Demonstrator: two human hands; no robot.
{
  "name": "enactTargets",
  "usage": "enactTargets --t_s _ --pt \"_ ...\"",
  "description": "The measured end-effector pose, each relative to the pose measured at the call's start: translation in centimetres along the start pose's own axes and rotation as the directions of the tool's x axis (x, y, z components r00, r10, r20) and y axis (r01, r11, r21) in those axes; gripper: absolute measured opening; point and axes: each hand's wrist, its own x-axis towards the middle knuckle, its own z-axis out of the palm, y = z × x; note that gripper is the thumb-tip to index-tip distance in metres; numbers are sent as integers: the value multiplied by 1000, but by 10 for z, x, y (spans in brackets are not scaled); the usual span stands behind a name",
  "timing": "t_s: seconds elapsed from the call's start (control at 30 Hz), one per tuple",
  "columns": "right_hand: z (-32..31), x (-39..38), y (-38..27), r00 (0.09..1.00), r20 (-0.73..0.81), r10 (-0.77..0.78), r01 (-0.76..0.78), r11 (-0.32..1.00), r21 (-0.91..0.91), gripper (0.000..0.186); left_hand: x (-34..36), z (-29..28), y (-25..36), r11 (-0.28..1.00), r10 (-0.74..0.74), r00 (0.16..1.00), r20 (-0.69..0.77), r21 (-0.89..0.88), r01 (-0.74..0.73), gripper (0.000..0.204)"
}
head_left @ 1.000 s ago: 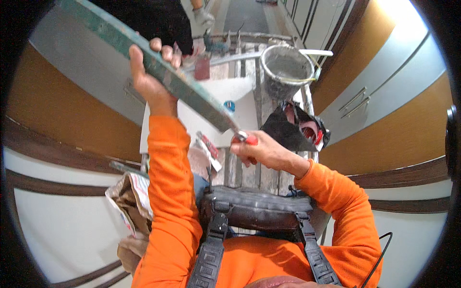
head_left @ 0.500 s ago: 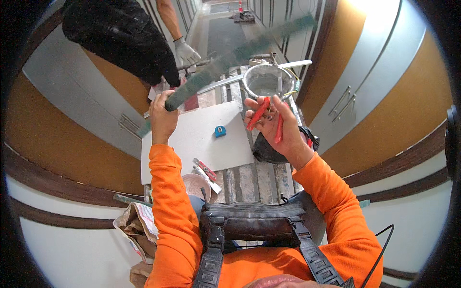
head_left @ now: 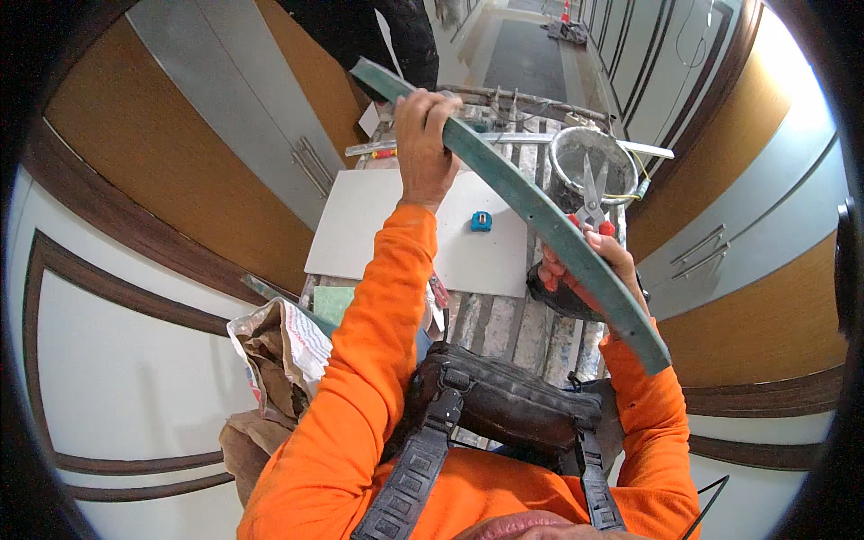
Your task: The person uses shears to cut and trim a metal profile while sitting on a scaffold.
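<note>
My left hand (head_left: 425, 135) is closed around a long narrow green strip (head_left: 531, 207) near its far end. The strip slants from the upper left down to the right, over my right forearm. My right hand (head_left: 616, 256) holds red-handled snips (head_left: 591, 200) with the blades apart and pointing away from me. The strip passes in front of this hand and hides part of the fingers and handles. Below lies a white board (head_left: 360, 220) with a blue tape measure (head_left: 481, 221) on it.
The slatted, stained platform (head_left: 481, 324) carries a dirty bucket (head_left: 585, 135), a metal profile (head_left: 648, 149) and a black bag (head_left: 567, 301). A paper sack (head_left: 283, 342) stands at left. Cabinets (head_left: 270, 117) line both sides. Another person's dark clothing (head_left: 409, 40) shows ahead.
My left hand has swung the strip round, so its long part now slopes down to the right, across my right arm. The snips have turned and their blades are spread. The other person has moved partly out of view.
</note>
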Motion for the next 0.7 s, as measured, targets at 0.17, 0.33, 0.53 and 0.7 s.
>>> enactTargets --t_s 0.17,0.33,0.53,0.7 --pt "23 9 -1 952 -306 -28 -115 891 -440 47 -27 7 -52 793 -585 811 8 -203 574 74" --pt "35 21 0 946 -296 -133 -82 786 -613 42 -21 11 3 -348 -495 345 797 -547 762 91" --pt "30 79 -14 949 -203 -240 -66 479 -875 42 -46 40 59 -328 -724 306 618 -699 635 53" --pt "44 75 -44 889 -245 -387 -139 283 -949 46 -16 -12 7 -449 -781 158 604 -719 531 55"
